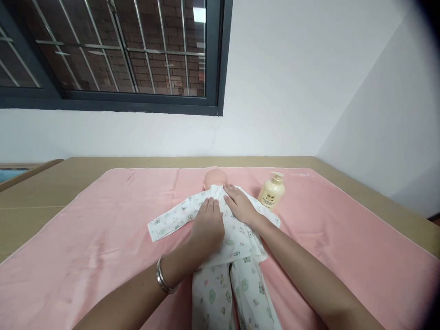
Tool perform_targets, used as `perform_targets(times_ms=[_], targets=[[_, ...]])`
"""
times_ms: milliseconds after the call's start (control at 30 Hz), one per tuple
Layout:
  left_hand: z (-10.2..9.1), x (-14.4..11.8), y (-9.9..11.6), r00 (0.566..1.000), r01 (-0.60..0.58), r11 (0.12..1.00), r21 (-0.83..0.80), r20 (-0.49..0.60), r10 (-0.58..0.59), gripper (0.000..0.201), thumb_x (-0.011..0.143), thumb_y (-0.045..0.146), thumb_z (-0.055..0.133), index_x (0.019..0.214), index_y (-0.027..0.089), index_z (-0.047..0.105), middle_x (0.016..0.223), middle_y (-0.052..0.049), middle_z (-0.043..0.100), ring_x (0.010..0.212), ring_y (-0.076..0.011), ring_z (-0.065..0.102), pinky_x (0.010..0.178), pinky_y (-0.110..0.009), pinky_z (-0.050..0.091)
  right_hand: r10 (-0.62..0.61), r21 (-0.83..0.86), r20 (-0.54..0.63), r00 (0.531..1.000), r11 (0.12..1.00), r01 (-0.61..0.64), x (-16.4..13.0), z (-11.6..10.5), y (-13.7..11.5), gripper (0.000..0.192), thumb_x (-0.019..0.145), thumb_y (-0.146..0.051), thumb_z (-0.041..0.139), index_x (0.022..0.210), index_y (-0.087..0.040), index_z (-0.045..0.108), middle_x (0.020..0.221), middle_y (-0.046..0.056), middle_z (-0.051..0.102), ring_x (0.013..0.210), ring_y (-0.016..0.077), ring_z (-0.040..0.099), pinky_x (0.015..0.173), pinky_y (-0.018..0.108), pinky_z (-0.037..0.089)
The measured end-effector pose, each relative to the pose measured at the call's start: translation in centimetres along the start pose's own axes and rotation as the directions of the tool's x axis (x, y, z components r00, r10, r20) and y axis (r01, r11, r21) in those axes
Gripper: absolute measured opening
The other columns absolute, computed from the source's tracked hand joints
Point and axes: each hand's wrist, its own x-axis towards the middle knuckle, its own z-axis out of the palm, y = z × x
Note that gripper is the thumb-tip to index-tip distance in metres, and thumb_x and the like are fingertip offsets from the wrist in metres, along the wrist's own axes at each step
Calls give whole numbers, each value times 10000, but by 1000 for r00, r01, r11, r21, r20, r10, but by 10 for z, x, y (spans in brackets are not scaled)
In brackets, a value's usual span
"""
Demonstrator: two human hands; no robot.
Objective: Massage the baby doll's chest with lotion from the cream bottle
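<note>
No legible text can be made out; a small dark emblem and print are seen on the lotion bottle (272, 191), too blurred to be read.

A doll (220, 220) lay on its back on a towel (103, 247) spread over a table (41, 192), head toward the wall. A bottle (272, 191) stood on the towel just right of the doll's head. The 2 hands, left hand (206, 226) and right hand (240, 204), lay flat on the doll's chest, side by side.
</note>
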Motion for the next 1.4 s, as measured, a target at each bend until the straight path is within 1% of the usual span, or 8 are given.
perform_targets(times_ms=[100, 200, 367, 567, 733, 1033, 1200, 1400], targets=[[-5, 3, 1, 999, 42, 999, 4, 34, -42, 408, 932, 215, 305, 1210, 32, 540, 1254, -220, 579, 1249, -300, 491, 1056, -480, 380, 13, -82, -22, 1000, 997, -14, -5, 3, -8, 492, 977, -295, 283, 1406, -79, 389, 1467, 138, 366, 1384, 249, 285, 1134, 430, 240], [-6, 13, -9, 990, 134, 990, -45, 58, -131, 407, 952, 256, 290, 1216, 75, 541, 1293, -195, 557, 1261, -281, 477, 1065, -487, 367, 10, -234, -57, 998, 972, -23, -23, 9, -31, 494, 960, -250, 290, 1383, -22, 407, 1427, 196, 409, 1356, 284, 336, 1117, 443, 267], [7, 20, -27, 975, 222, 960, -171, 65, -214, 414, 956, 270, 264, 1269, 142, 502, 1371, -124, 508, 1332, -260, 391, 1121, -513, 274, -75, -406, -60, 995, 913, 45, -46, 16, -58, 497, 911, -199, 369, 1341, 39, 443, 1374, 263, 444, 1325, 336, 372, 1117, 461, 256], [22, 12, -26, 972, 234, 938, -256, 28, -234, 467, 958, 309, 282, 1351, 107, 434, 1464, -142, 388, 1399, -261, 267, 1151, -493, 229, 29, -170, -96, 995, 984, -45, -28, 11, -35, 504, 970, -330, 297, 1387, -73, 420, 1450, 135, 400, 1377, 255, 298, 1136, 421, 244], [22, 12, -24, 967, 248, 933, -262, 16, -253, 458, 953, 302, 295, 1336, 113, 462, 1451, -139, 409, 1389, -254, 292, 1155, -484, 230, 48, -97, -110, 993, 994, -59, -24, 16, -24, 538, 972, -357, 286, 1430, -83, 346, 1502, 136, 300, 1414, 252, 201, 1151, 440, 190], [25, 9, -24, 963, 245, 934, -259, -51, -266, 431, 945, 304, 337, 1291, 112, 508, 1469, -160, 370, 1397, -291, 264, 1128, -519, 274, 63, -64, -123, 990, 995, -72, -29, 18, -27, 535, 964, -354, 307, 1423, -84, 364, 1487, 150, 329, 1406, 286, 212, 1139, 464, 211], [20, 5, -18, 986, 147, 971, -186, -48, -158, 424, 954, 267, 302, 1276, 89, 512, 1399, -163, 469, 1352, -275, 361, 1122, -505, 299, 75, 16, -109, 991, 997, -74, -25, 15, -22, 524, 953, -358, 345, 1402, -94, 404, 1472, 145, 359, 1402, 279, 230, 1142, 461, 205], [3, -1, 0, 999, 26, 1000, 7, -27, -25, 469, 940, 337, 355, 1274, 37, 492, 1327, -228, 518, 1299, -332, 426, 1074, -516, 353, 118, 133, -90, 989, 985, -106, -13, 9, -8, 475, 961, -354, 334, 1358, -132, 470, 1464, 136, 377, 1394, 235, 264, 1146, 433, 196]])
